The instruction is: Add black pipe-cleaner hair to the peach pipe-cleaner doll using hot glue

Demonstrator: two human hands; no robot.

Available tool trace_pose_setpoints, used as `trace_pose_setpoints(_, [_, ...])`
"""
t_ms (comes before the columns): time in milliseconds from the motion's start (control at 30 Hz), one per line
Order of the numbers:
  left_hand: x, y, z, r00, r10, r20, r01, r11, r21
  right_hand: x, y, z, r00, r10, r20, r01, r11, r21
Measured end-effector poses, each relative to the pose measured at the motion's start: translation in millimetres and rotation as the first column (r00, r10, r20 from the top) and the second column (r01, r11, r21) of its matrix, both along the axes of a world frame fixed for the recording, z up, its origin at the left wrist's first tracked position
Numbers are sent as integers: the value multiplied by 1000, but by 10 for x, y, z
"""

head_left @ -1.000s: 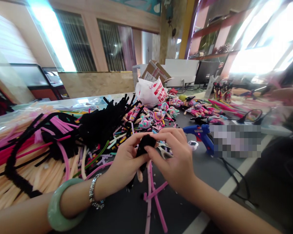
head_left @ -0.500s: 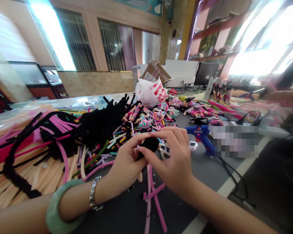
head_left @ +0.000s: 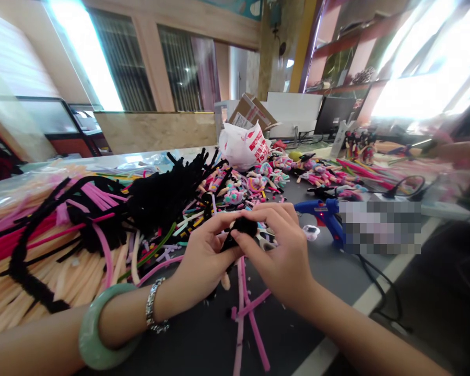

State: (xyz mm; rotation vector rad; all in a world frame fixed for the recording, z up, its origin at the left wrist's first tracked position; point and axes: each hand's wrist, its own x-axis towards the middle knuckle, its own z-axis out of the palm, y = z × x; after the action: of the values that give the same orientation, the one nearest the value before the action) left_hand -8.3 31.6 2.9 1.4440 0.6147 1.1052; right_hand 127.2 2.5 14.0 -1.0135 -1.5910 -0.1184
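Between both hands is a small fuzzy pipe-cleaner figure (head_left: 246,225), mostly black, with a beige patch at its top and a beige end poking out below. My left hand (head_left: 203,250) pinches it from the left, fingers closed. From the right, my right hand (head_left: 280,245) grips its black part between thumb and fingertips; much of the figure is hidden by the fingers. Pink pipe cleaners (head_left: 254,324) lie crossed on the dark table (head_left: 297,329) beneath the hands. Just behind my right hand, partly covered, are scissors (head_left: 267,241).
A blue glue gun (head_left: 332,219) stands to the right, its cable running down. Bundled black pipe cleaners (head_left: 160,198) and beige ones (head_left: 90,282) fill the left. Behind are finished little dolls (head_left: 258,183) and a white plastic bag (head_left: 243,146). Another person's blurred hand (head_left: 462,156) is far right.
The black part has turned slightly between my fingers, and a beige patch now shows at its top. Both hands keep their hold. The view has shifted a little.
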Motion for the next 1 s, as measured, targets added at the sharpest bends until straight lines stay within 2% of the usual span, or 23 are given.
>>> trace_pose_setpoints(233, [2,3,22,999,5,-39,-5,1000,4,26,25,18,997,-63,32,64,998,-25])
trace_pose_setpoints(400, [-13,14,-21,998,40,-40,-37,996,79,41,-9,43,994,-69,90,64,996,59])
trace_pose_setpoints(633, [1,-16,-12,1000,21,-3,-21,1000,16,21,-12,34,990,-118,80,109,987,118])
trace_pose_setpoints(800, [-11,-24,1,999,41,-17,-41,999,-9,8,-25,29,990,-103,101,82,977,196])
trace_pose_setpoints(1000, [-32,-9,18,999,34,-15,-35,997,-67,36,-1,9,991,-94,99,78,985,153])
